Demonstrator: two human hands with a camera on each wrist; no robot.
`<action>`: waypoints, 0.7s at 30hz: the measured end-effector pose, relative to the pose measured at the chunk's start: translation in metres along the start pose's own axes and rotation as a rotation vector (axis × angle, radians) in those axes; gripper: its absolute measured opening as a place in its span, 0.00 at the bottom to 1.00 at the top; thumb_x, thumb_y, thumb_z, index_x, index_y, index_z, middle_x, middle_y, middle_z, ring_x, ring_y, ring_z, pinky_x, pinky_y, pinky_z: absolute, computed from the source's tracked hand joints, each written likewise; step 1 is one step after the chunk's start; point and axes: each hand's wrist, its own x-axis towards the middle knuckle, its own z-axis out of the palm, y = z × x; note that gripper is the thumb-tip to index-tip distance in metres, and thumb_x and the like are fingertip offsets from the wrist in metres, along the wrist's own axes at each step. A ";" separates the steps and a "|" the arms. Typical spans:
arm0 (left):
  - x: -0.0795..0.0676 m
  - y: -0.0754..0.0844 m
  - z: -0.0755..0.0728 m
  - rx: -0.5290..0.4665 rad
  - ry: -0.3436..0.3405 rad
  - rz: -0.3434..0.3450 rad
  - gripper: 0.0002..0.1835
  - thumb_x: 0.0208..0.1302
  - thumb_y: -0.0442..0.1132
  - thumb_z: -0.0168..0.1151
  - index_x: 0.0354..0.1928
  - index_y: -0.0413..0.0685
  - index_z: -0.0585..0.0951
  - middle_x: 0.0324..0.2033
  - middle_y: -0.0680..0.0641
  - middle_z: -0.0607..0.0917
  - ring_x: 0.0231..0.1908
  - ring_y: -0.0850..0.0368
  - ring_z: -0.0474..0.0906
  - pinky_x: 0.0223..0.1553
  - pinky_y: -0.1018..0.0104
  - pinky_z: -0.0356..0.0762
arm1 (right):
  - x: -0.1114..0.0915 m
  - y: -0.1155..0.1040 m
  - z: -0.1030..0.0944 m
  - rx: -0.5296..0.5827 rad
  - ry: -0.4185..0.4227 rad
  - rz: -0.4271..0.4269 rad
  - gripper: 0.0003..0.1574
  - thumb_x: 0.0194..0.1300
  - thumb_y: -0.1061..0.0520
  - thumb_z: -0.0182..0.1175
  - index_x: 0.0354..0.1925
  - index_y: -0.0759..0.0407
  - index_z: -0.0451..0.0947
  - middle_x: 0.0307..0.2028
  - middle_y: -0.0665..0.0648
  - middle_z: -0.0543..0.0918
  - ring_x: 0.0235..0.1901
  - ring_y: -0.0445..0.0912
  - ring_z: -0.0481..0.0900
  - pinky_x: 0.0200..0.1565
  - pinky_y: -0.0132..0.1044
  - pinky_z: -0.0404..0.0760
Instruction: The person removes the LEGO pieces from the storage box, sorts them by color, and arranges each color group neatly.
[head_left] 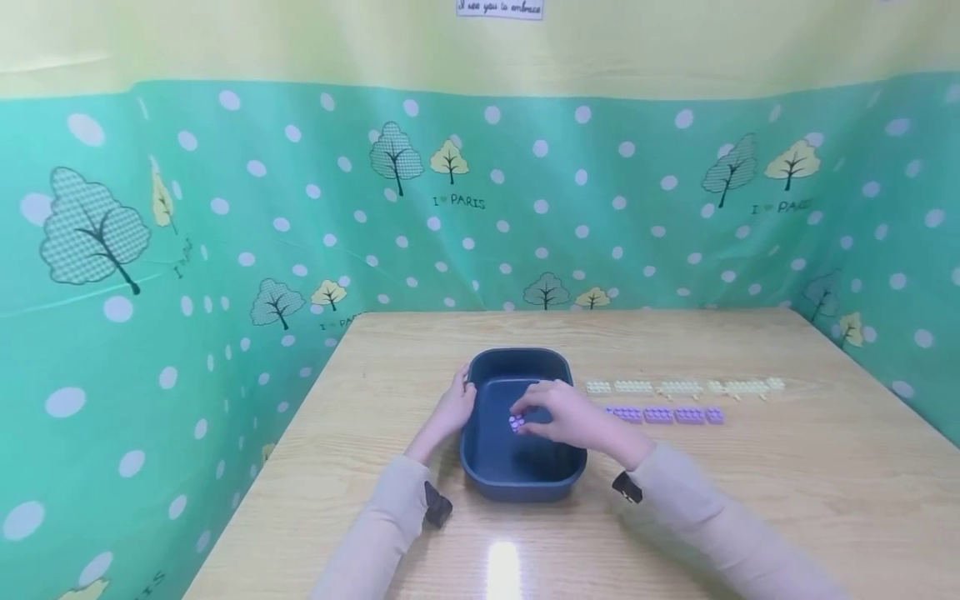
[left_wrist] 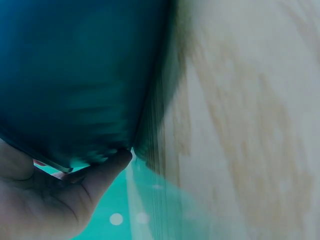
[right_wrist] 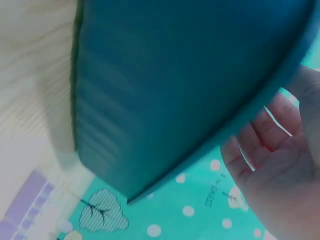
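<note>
A dark blue rectangular bin (head_left: 523, 492) stands on the wooden table in front of me. My left hand (head_left: 453, 406) grips its left rim; in the left wrist view the thumb (left_wrist: 112, 167) presses the outside of the bin wall (left_wrist: 75, 85). Over the bin's inside, my right hand (head_left: 561, 412) pinches a small purple toy building brick (head_left: 517, 423) between thumb and fingers. The right wrist view has the right hand (right_wrist: 280, 165) above the rim, where the bin wall (right_wrist: 165, 110) hides the fingertips and the brick.
Right of the bin, a row of purple bricks (head_left: 658, 415) lies on the table (head_left: 787, 483). Behind it runs a row of cream bricks (head_left: 633, 387), with several small cream pieces beside them. A green dotted cloth (head_left: 540, 233) hangs behind the table and on both sides.
</note>
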 end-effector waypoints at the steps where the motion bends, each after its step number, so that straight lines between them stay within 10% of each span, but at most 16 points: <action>1: 0.000 0.000 0.000 0.000 0.002 0.006 0.27 0.72 0.38 0.35 0.70 0.34 0.52 0.62 0.28 0.68 0.61 0.35 0.67 0.61 0.44 0.67 | -0.002 0.001 -0.002 0.006 0.001 0.012 0.12 0.54 0.55 0.68 0.39 0.56 0.83 0.35 0.48 0.84 0.39 0.41 0.80 0.46 0.37 0.80; 21: -0.002 0.001 -0.001 0.005 -0.004 0.013 0.27 0.73 0.37 0.35 0.70 0.33 0.52 0.62 0.29 0.67 0.59 0.35 0.68 0.59 0.43 0.68 | -0.047 0.033 -0.036 0.118 0.089 0.213 0.12 0.55 0.60 0.66 0.41 0.58 0.83 0.36 0.51 0.85 0.36 0.44 0.81 0.39 0.40 0.83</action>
